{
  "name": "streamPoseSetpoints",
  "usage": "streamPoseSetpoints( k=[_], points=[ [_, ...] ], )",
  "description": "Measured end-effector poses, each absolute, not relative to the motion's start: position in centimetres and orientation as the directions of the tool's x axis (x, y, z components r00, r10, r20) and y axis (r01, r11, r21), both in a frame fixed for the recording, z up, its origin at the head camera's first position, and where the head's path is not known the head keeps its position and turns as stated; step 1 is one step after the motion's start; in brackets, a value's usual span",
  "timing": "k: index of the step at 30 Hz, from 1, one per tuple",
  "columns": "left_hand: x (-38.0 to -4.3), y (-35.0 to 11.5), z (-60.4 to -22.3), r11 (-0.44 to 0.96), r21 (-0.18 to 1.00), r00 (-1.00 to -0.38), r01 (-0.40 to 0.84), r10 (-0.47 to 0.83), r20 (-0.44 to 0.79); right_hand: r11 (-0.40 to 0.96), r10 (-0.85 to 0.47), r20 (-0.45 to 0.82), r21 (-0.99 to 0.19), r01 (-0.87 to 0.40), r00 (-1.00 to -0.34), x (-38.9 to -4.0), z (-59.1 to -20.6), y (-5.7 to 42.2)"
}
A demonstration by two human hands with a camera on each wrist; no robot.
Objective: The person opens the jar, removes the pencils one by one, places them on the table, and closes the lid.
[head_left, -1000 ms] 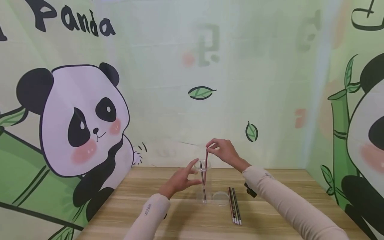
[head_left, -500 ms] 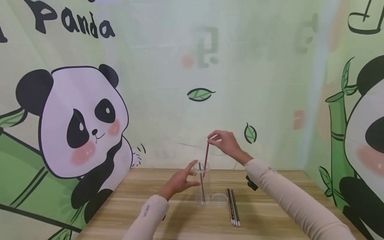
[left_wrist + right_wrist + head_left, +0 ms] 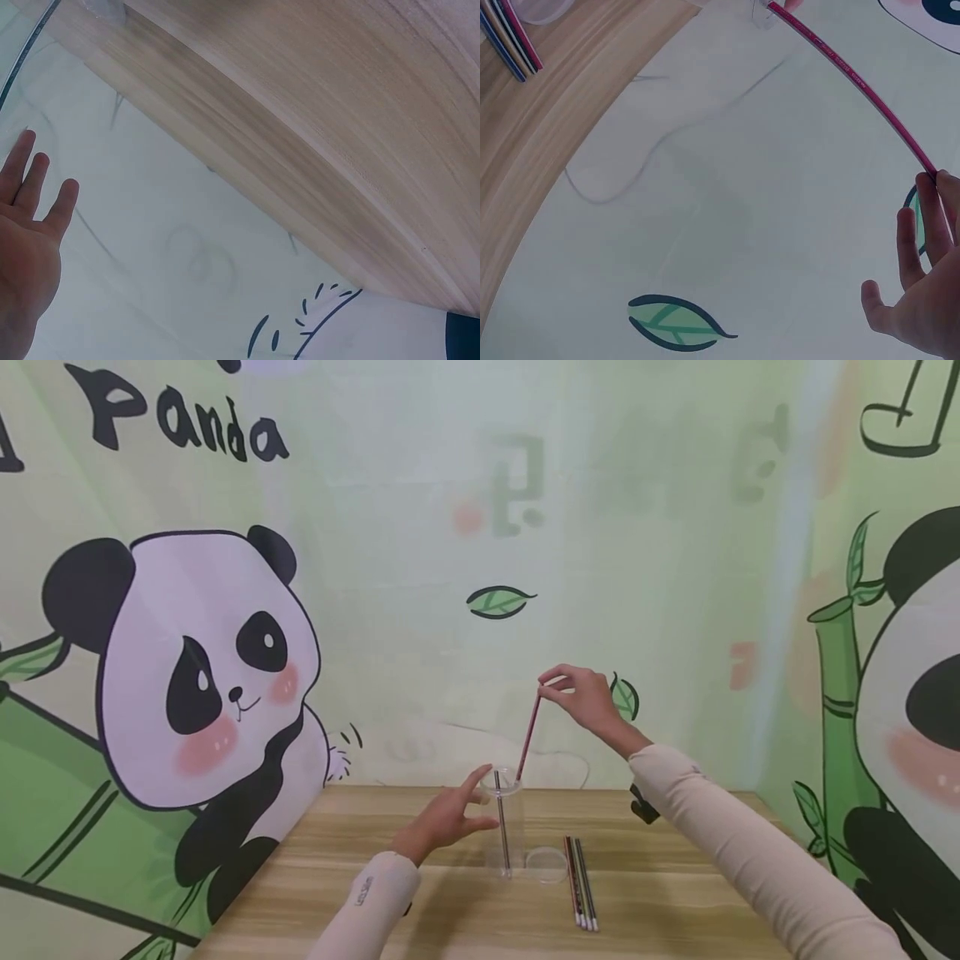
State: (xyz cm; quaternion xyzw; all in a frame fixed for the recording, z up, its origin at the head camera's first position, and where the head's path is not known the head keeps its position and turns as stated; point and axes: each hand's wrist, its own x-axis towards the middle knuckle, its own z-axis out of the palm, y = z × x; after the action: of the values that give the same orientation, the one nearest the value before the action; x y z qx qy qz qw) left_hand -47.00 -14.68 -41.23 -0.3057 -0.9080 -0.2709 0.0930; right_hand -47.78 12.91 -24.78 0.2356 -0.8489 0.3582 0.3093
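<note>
A clear plastic cup (image 3: 513, 831) stands upright on the table with one dark pencil (image 3: 502, 827) leaning inside it. My left hand (image 3: 446, 814) holds the cup from the left, index finger at the rim and thumb at the near side; several of its fingers (image 3: 64, 206) look fairly straight in the left wrist view. My right hand (image 3: 588, 697) pinches a red pencil (image 3: 529, 735) by its upper end, above and to the right of the cup. That pencil slants, its lower end at the cup's rim. The right wrist view shows the red pencil (image 3: 855, 79) lengthwise.
A clear round lid (image 3: 546, 864) lies right of the cup. Next to it several pencils (image 3: 580, 885) with white ends lie side by side. The wooden table (image 3: 660, 893) ends at a printed panda backdrop (image 3: 420, 610) behind and at the sides.
My right hand has risen and moved right, drawing the red pencil up from inside the cup to its rim. The left hand stays at the cup. The head view has shifted slightly.
</note>
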Motion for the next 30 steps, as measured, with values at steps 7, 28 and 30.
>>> streamPoseSetpoints(
  k=[7,28,30],
  points=[
    [-46.9,-14.7,-41.3,0.667,0.42,-0.788,0.616,0.512,0.343,0.622,-0.142,0.701,-0.486,-0.614,-0.699,-47.6,-24.7,14.1],
    [-47.2,-14.8,-41.5,0.682,0.403,-0.792,0.61,0.508,0.34,0.65,-0.089,0.681,-0.514,-0.56,-0.727,-46.8,-24.9,17.0],
    [-47.2,-14.7,-41.5,0.682,0.398,-0.789,0.614,0.51,0.342,0.659,-0.094,0.676,-0.507,-0.555,-0.731,-46.8,-25.6,17.4]
  ],
)
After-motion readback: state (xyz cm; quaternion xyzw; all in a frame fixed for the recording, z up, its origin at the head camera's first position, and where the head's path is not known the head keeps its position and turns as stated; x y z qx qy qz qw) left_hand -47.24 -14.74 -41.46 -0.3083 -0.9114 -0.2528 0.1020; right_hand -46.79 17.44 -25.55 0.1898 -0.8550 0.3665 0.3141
